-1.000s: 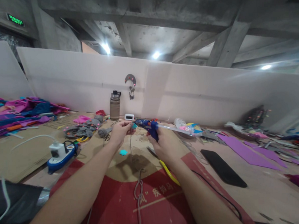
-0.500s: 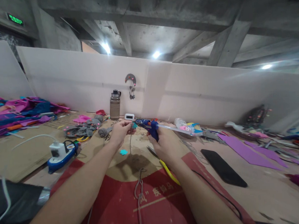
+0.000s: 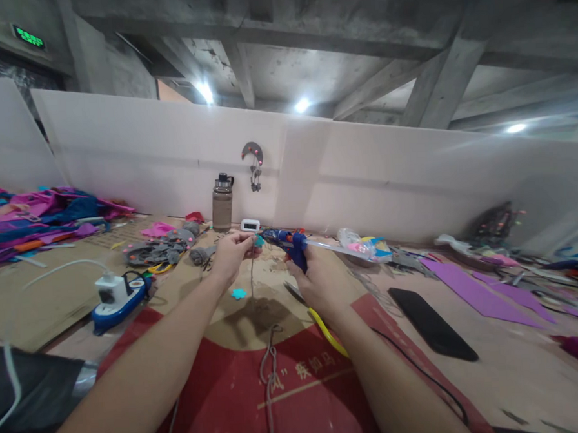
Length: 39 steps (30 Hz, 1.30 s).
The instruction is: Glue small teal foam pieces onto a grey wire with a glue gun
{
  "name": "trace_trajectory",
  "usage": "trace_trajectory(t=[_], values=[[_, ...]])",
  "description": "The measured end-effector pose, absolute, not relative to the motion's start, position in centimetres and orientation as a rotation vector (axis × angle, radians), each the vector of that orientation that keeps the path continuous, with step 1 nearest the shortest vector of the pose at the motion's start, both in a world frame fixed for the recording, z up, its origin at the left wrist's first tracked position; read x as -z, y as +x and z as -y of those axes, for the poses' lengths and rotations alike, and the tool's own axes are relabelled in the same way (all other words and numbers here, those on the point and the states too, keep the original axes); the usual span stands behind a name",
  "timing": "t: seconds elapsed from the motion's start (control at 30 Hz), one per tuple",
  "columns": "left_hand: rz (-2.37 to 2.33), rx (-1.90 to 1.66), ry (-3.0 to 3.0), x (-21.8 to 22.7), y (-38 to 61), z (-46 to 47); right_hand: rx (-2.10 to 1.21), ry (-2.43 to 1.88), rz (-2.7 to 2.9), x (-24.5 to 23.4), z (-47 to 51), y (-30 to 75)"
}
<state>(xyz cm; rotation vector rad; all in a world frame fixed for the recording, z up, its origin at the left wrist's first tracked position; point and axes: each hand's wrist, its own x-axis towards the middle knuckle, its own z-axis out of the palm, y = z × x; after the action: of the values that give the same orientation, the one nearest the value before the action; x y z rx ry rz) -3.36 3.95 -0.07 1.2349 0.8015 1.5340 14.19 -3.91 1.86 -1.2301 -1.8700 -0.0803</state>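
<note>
Hardly anything has shifted since a second ago: the right hand (image 3: pixel 316 276) keeps its grip closed round the blue glue gun (image 3: pixel 290 243), raised above the bench (image 3: pixel 495 361). Its nozzle still meets the small teal piece (image 3: pixel 258 241) pinched in the left hand (image 3: pixel 229 255), a grey cord (image 3: pixel 252 276) dangling beneath.

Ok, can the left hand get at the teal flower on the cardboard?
Probably: the teal flower lies uncovered just below the left hand, nothing between, though that hand pinches a piece with grey cord.
</note>
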Motion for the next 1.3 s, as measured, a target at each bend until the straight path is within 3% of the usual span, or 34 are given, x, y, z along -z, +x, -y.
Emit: trace_trajectory(t=[0.53,1.3], values=[[-0.820,-1.524,1.239,0.0,-3.2,-3.9,0.113,-1.242,1.883,-2.6,4.6,14.1],[-0.815,-1.504,1.220,0.0,-3.3,-3.9,-0.133,-1.142,1.839,-0.1,2.6,14.5]])
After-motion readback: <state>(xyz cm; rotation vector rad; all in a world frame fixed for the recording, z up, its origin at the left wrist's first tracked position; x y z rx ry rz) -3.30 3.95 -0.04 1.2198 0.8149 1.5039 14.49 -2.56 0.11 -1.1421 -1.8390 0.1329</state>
